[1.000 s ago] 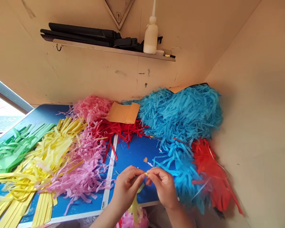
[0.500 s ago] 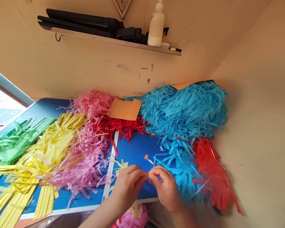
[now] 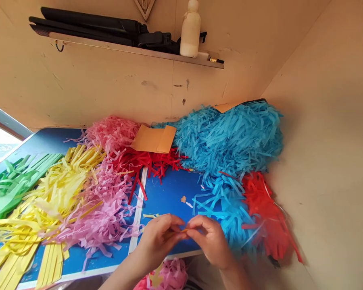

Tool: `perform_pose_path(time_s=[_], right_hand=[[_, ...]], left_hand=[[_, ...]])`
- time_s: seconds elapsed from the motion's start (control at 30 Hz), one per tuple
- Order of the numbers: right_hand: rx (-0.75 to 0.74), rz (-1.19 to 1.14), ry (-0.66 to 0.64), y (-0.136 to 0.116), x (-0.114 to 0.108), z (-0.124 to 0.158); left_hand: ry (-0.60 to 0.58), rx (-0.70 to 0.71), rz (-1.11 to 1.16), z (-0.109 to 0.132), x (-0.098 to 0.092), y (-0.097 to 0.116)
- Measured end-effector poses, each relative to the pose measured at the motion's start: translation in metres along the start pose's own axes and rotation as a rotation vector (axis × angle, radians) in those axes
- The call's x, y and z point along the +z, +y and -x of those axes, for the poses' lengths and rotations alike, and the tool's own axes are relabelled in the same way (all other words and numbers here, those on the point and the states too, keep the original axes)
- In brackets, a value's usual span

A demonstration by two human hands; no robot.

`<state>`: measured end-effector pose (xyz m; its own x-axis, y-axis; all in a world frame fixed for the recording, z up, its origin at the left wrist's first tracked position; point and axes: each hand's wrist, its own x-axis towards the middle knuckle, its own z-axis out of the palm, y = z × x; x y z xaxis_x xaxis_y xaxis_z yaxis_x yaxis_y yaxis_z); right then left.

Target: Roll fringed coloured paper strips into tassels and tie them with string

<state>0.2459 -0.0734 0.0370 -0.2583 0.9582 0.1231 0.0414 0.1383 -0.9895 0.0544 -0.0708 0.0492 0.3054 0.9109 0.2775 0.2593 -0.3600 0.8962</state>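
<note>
Near the front edge of the blue table [image 3: 178, 187], my left hand [image 3: 161, 237] and my right hand [image 3: 210, 239] meet, their fingertips pinched together on a thin orange-yellow strip [image 3: 185, 230]. Most of the strip is hidden by the fingers. Blue shredded paper [image 3: 230, 209] lies just beyond my right hand. To the left of my left hand is a pile of pink-purple shredded paper [image 3: 105, 209]. Pink paper [image 3: 172, 274] shows below my hands, under the table edge, with some yellow on it.
Yellow strips [image 3: 60, 185] and green strips [image 3: 15, 185] cover the table's left. An orange card [image 3: 153, 139] rests on red paper [image 3: 148, 159]. A large blue pile [image 3: 230, 137] stands by the wall, red paper [image 3: 266, 213] at right. Above, a shelf [image 3: 124, 48] holds a white bottle [image 3: 190, 30].
My hands have turned slightly and the orange-yellow strip shows more between the fingertips. The yellow paper that hung by my left hand has dropped lower. The view has shifted a little.
</note>
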Motion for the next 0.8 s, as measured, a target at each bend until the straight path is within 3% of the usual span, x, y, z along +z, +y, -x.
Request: perform_pose_path(time_s=[0.13,0.33,0.43,0.53,0.63,0.73,0.8], right_hand=[[-0.147,0.105,0.030,-0.004,-0.003,-0.001],[-0.107,0.000,-0.043,-0.007,-0.005,0.002],[-0.085,0.042,0.010,-0.007,-0.007,0.006],[-0.114,0.078,0.080,-0.007,-0.007,0.010],[-0.183,0.173,0.103,-0.010,-0.008,0.013],[-0.249,0.263,0.120,-0.014,-0.007,0.015],[-0.268,0.298,0.140,-0.018,-0.008,0.016]], left_hand=[[-0.058,0.085,-0.084,-0.005,-0.003,0.003],[-0.262,-0.160,-0.003,-0.009,-0.012,0.020],[-0.194,-0.164,-0.088,-0.005,-0.011,0.022],[-0.061,-0.065,-0.155,-0.001,-0.003,0.020],[0.049,0.141,-0.268,0.000,0.006,0.022],[0.102,0.346,-0.305,-0.002,0.013,0.026],[0.118,0.396,-0.283,-0.004,0.016,0.028]])
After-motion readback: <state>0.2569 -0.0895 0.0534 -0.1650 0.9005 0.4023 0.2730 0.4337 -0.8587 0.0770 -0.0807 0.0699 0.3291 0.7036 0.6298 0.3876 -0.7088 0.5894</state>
